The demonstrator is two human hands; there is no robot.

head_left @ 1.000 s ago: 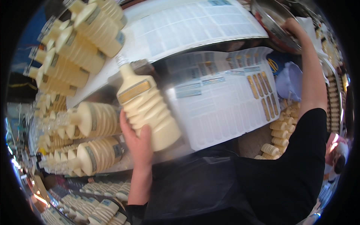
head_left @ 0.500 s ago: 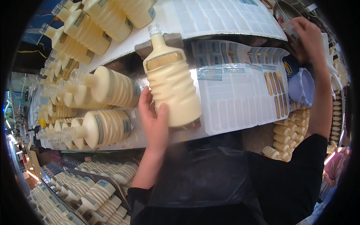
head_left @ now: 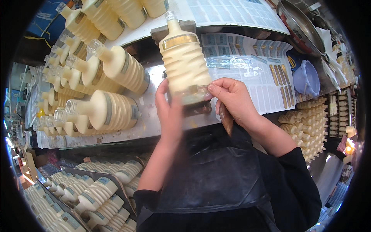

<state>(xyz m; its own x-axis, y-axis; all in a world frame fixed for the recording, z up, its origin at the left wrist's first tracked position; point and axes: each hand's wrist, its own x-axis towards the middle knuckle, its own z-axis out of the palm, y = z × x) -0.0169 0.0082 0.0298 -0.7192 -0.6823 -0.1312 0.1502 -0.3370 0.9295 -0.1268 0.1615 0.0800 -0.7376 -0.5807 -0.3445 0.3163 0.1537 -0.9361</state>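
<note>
Bottle, neck pointing away, axis slightly leftward

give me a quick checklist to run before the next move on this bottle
1. Ribbed cream-coloured bottle with clear neck, neck pointing away from the person: ok.
2. Flat gold strip on the bottle near its shoulder: ok.
3. Left hand gripping the bottle firmly: cannot tell, thumb blurred.
4. Right hand pinching the small translucent strip at the bottle's base end: ok.
5. Translucent strip flat on the bottle: cannot tell, blurred.
6. Brown tapered tool away from the bottle's surface: ok.
</note>
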